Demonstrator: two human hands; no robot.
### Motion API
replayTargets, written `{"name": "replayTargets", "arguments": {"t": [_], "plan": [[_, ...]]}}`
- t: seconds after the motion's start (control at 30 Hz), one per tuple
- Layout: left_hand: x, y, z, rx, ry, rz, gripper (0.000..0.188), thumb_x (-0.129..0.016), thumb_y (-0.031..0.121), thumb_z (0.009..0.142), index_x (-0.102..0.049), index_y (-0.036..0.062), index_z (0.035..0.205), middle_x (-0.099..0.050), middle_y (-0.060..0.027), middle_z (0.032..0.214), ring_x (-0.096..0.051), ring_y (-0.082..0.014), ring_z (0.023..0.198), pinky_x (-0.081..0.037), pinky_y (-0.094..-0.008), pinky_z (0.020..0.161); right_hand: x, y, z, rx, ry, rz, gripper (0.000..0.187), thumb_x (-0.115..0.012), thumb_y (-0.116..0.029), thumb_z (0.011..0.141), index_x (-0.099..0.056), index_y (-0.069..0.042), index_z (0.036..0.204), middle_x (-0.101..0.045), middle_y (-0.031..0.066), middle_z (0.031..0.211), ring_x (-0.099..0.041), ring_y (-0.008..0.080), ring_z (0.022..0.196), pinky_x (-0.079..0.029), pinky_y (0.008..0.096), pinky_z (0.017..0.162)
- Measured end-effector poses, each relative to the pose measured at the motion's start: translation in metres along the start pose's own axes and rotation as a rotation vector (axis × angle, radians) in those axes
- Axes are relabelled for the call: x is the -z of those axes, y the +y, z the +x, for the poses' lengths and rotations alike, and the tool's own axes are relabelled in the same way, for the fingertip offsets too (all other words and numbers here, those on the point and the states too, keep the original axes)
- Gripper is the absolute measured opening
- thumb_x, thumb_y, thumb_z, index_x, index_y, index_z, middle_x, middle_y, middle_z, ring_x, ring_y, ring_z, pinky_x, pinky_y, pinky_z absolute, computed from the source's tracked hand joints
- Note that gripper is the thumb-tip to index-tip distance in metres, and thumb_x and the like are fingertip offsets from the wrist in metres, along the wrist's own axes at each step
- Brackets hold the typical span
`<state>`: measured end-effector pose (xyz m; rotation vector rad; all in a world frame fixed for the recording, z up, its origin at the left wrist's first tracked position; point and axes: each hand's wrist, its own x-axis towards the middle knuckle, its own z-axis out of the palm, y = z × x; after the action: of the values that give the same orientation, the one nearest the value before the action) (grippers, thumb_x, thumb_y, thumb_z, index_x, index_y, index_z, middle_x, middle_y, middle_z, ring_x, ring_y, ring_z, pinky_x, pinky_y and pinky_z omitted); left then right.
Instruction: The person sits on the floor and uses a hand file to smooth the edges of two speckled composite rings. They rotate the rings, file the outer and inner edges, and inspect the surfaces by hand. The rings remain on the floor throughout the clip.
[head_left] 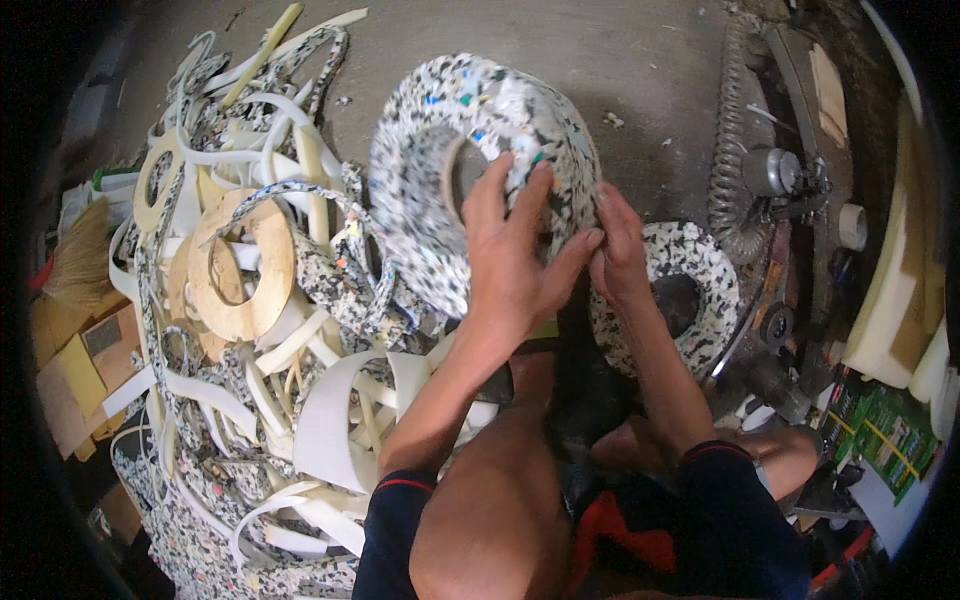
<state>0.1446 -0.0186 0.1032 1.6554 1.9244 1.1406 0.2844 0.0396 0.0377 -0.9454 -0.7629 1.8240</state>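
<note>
A thick ring of speckled black-and-white foam (410, 190), flecked with blue and green, is held up tilted in front of me. My left hand (510, 240) lies over its near right side, fingertips reaching to the centre hole and thumb pointing toward the outer edge. At that right edge my right hand (622, 250) grips the rim, its fingertips close to my left thumb. Part of the ring's lower right is hidden behind my hands. On the floor behind my right forearm lies a second speckled foam ring (715, 265).
A heap of white and speckled foam strips (340, 425) covers the left, with wooden rings (268, 310) on top. A straw broom (80, 265) stands beyond it. At right are a coiled hose (727, 150), a metal cylinder (770, 172), foam slabs (890, 300) and green packages (890, 440).
</note>
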Motion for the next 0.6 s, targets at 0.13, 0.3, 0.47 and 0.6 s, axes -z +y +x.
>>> {"name": "replayTargets", "arguments": {"t": [0.13, 0.3, 0.47, 0.6], "plan": [[-0.063, -0.039, 0.011, -0.079, -0.170, 0.260, 0.073, -0.079, 0.031, 0.082, -0.050, 0.0025, 0.143, -0.037, -0.0267, 0.152, -0.031, -0.0472, 0.143, -0.026, -0.0647, 0.113, 0.056, 0.047, 0.040, -0.314, 0.035, -0.053, 0.032, -0.044, -0.024, 0.108, -0.058, 0.001, 0.122, -0.066, 0.0053, 0.098, -0.066, 0.0119, 0.077, -0.053, 0.0254, 0.058], [-0.099, -0.079, -0.038, -0.092, -0.376, 0.359, 0.068, -0.076, 0.035, 0.086, -0.052, 0.0062, 0.143, -0.035, -0.0234, 0.158, -0.025, -0.0484, 0.148, -0.021, -0.0696, 0.114, 0.114, 0.078, 0.042, -0.378, 0.140, -0.882, 0.032, -0.050, -0.023, 0.103, -0.067, 0.001, 0.114, -0.070, 0.0129, 0.089, -0.069, 0.0240, 0.071, -0.054, 0.0366, 0.064], [-0.079, -0.100, -0.077, -0.032, -0.152, 0.263, 0.065, -0.074, 0.030, 0.088, -0.052, 0.0034, 0.143, -0.035, -0.0268, 0.158, -0.027, -0.0491, 0.148, -0.018, -0.0662, 0.117, 0.114, 0.055, 0.037, -0.017, 0.267, -1.107, 0.028, -0.056, -0.019, 0.102, -0.072, 0.003, 0.106, -0.069, 0.0103, 0.081, -0.067, 0.0171, 0.076, -0.050, 0.0333, 0.062], [-0.047, -0.129, -0.081, 0.164, 0.067, 0.429, 0.064, -0.067, 0.029, 0.094, -0.046, -0.0026, 0.146, -0.029, -0.0295, 0.160, -0.022, -0.0516, 0.149, -0.018, -0.0645, 0.118, 0.085, 0.022, 0.071, 0.527, 0.178, -1.353, 0.031, -0.057, -0.022, 0.100, -0.070, 0.001, 0.115, -0.071, 0.0209, 0.101, -0.070, 0.0356, 0.091, -0.053, 0.0427, 0.082]]}}
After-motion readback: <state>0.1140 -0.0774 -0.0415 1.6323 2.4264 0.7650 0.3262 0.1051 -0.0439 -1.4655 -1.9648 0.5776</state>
